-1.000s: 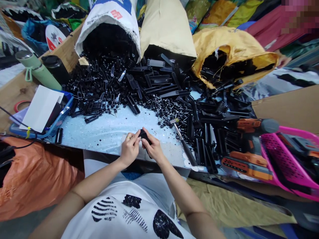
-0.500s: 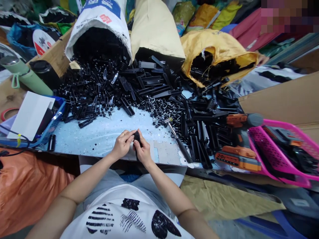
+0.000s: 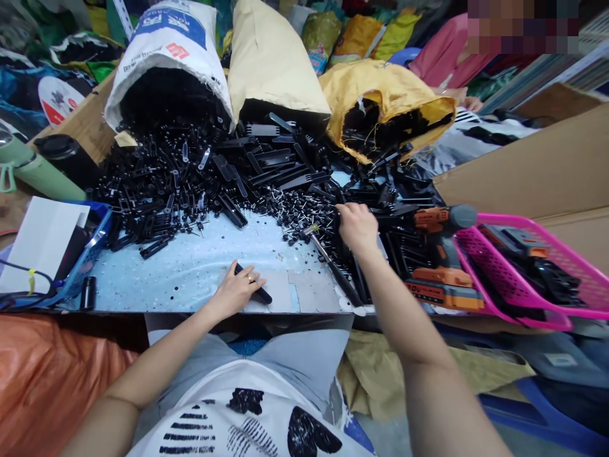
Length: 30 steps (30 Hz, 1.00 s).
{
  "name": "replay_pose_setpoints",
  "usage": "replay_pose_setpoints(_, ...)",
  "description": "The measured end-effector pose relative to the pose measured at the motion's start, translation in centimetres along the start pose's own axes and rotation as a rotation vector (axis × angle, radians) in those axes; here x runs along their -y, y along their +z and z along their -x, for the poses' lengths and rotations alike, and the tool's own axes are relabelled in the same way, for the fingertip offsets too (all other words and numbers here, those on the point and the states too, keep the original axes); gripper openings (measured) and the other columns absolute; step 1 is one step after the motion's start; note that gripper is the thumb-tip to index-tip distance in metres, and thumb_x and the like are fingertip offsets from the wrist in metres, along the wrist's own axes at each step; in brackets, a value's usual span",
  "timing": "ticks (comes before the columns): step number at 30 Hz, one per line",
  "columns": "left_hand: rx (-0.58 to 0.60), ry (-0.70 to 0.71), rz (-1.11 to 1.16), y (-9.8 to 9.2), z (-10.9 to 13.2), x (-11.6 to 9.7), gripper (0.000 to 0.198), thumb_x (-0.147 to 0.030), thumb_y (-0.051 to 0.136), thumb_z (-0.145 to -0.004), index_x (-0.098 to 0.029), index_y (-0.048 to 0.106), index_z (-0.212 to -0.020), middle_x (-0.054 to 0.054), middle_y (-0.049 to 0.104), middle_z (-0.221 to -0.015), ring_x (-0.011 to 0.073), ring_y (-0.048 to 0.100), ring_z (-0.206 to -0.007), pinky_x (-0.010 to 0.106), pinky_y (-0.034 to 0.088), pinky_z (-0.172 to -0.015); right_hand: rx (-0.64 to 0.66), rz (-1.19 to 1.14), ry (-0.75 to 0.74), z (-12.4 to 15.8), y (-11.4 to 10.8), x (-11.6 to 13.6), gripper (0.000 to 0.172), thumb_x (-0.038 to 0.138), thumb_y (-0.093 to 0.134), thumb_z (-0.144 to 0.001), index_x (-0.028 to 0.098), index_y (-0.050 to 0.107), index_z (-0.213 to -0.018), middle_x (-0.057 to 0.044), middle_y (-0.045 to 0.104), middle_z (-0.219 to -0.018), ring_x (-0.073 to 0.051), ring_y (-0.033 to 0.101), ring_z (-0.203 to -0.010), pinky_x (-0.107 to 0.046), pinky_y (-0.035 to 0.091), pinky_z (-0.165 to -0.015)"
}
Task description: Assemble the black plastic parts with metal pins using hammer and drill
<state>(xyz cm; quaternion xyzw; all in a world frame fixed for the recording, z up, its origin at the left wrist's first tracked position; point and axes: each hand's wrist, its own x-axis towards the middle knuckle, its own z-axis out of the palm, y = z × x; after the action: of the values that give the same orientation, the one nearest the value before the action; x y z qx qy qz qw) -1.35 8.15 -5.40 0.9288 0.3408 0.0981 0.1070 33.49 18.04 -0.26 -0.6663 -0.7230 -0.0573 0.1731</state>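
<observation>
On the near edge of the table my left hand (image 3: pixel 238 291) grips a long black plastic piece (image 3: pixel 259 293), its fingers laid across it. The piece lies slanted, one end pointing toward me. My right hand (image 3: pixel 359 228) reaches into the heap of long black plastic parts (image 3: pixel 285 174), palm down with fingers curled; whatever the fingertips hold is hidden. Just left of that hand lies a hammer (image 3: pixel 340 274), its head beside a pile of small metal pins with black heads (image 3: pixel 295 206).
An orange and black cordless drill (image 3: pixel 445 257) lies at right by a pink basket (image 3: pixel 528 273). Behind the heap lie a white sack (image 3: pixel 164 47), a cream sack (image 3: pixel 271 57) and a yellow sack (image 3: pixel 385 79). At left stand a blue basket (image 3: pixel 98 244) and a green bottle (image 3: pixel 45 171). Another person's hand (image 3: pixel 471 105) shows beyond.
My hands were together around the black piece. Now my left hand has it down on the table, and my right hand has let go and moved right and forward to the heap.
</observation>
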Motion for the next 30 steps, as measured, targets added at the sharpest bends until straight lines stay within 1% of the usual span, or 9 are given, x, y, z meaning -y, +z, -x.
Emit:
replay_pose_setpoints(5, 0.065, -0.020, -0.082, -0.6, -1.0, 0.3, 0.046, -0.003, 0.039, -0.085, -0.021, 0.050, -0.125, 0.009, 0.062, -0.094, 0.0201, 0.058, -0.091, 0.041, 0.038, -0.091, 0.220, -0.055, -0.209, -3.0, -0.6, -7.0, 0.035, -0.006, 0.053, -0.073, 0.013, 0.070, -0.097, -0.017, 0.053, -0.127, -0.022, 0.048, -0.112, -0.035, 0.034, -0.084)
replay_pose_setpoints(8, 0.039, -0.122, -0.121, -1.0, -0.5, 0.1, 0.041, -0.007, 0.038, -0.088, -0.019, 0.049, -0.125, 0.010, 0.060, -0.093, 0.0209, 0.057, -0.088, 0.036, 0.039, -0.080, 0.291, -0.122, -0.318, -4.3, -0.1, -8.1, 0.036, -0.009, 0.059, -0.067, 0.012, 0.069, -0.095, -0.017, 0.056, -0.124, -0.021, 0.052, -0.110, -0.037, 0.035, -0.086)
replay_pose_setpoints(11, 0.054, -0.171, -0.158, -1.2, 0.1, 0.2, 0.040, -0.009, 0.036, -0.089, -0.018, 0.050, -0.125, 0.010, 0.060, -0.091, 0.0213, 0.055, -0.087, 0.036, 0.039, -0.078, 0.276, -0.119, -0.365, -5.7, -0.5, -7.8, 0.022, -0.002, 0.056, -0.074, 0.009, 0.068, -0.090, -0.019, 0.057, -0.121, -0.020, 0.050, -0.115, -0.041, 0.030, -0.094)
replay_pose_setpoints(14, 0.066, -0.214, -0.169, -1.0, 0.4, 0.4, 0.036, -0.012, 0.039, -0.090, -0.018, 0.051, -0.124, 0.011, 0.060, -0.092, 0.0216, 0.055, -0.088, 0.035, 0.038, -0.077, 0.222, -0.112, -0.387, -5.5, -1.5, -5.0, 0.018, 0.018, 0.053, -0.083, 0.008, 0.064, -0.092, -0.019, 0.059, -0.115, -0.020, 0.049, -0.117, -0.045, 0.021, -0.101)
replay_pose_setpoints(16, 0.066, -0.216, -0.142, -0.6, 0.2, 0.6, 0.035, -0.020, 0.043, -0.091, -0.017, 0.049, -0.126, 0.011, 0.060, -0.097, 0.0227, 0.055, -0.091, 0.035, 0.039, -0.078, 0.256, -0.075, -0.434, -3.7, -1.9, -1.3, 0.024, 0.032, 0.057, -0.083, 0.010, 0.062, -0.092, -0.016, 0.064, -0.101, -0.021, 0.055, -0.104, -0.043, 0.028, -0.097)
replay_pose_setpoints(19, 0.076, -0.186, -0.065, -0.1, -0.5, 0.6, 0.037, -0.031, 0.046, -0.091, -0.016, 0.047, -0.126, 0.010, 0.059, -0.103, 0.0239, 0.054, -0.095, 0.034, 0.041, -0.078, 0.456, -0.075, -0.552, 1.5, -1.3, 5.4, 0.022, 0.035, 0.063, -0.081, 0.016, 0.059, -0.093, -0.006, 0.066, -0.080, -0.016, 0.058, -0.072, -0.032, 0.041, -0.074)
replay_pose_setpoints(22, 0.107, -0.167, -0.007, -0.1, -1.1, 0.7, 0.031, -0.030, 0.044, -0.092, -0.017, 0.051, -0.120, 0.008, 0.060, -0.101, 0.0233, 0.054, -0.096, 0.033, 0.042, -0.078, 0.618, -0.081, -0.739, 6.7, -0.2, 10.1, 0.022, 0.038, 0.059, -0.085, 0.017, 0.059, -0.090, -0.006, 0.065, -0.080, -0.017, 0.059, -0.070, -0.028, 0.039, -0.066)
replay_pose_setpoints(25, 0.134, -0.149, 0.023, -0.6, -1.5, 0.6, 0.029, -0.029, 0.043, -0.092, -0.017, 0.052, -0.118, 0.009, 0.059, -0.101, 0.0230, 0.053, -0.098, 0.033, 0.042, -0.079, 0.633, -0.028, -0.777, 9.6, 0.8, 11.9, 0.027, 0.043, 0.051, -0.089, 0.017, 0.059, -0.090, -0.007, 0.063, -0.082, -0.017, 0.059, -0.072, -0.027, 0.036, -0.063)
replay_pose_setpoints(30, 0.147, -0.140, 0.030, -1.4, -1.7, 0.2, 0.032, -0.033, 0.043, -0.091, -0.018, 0.049, -0.119, 0.009, 0.058, -0.105, 0.0237, 0.052, -0.102, 0.036, 0.040, -0.085, 0.571, 0.005, -0.636, 10.4, 1.8, 12.3, 0.032, 0.047, 0.045, -0.091, 0.018, 0.059, -0.092, -0.006, 0.062, -0.084, -0.016, 0.059, -0.073, -0.025, 0.032, -0.062)
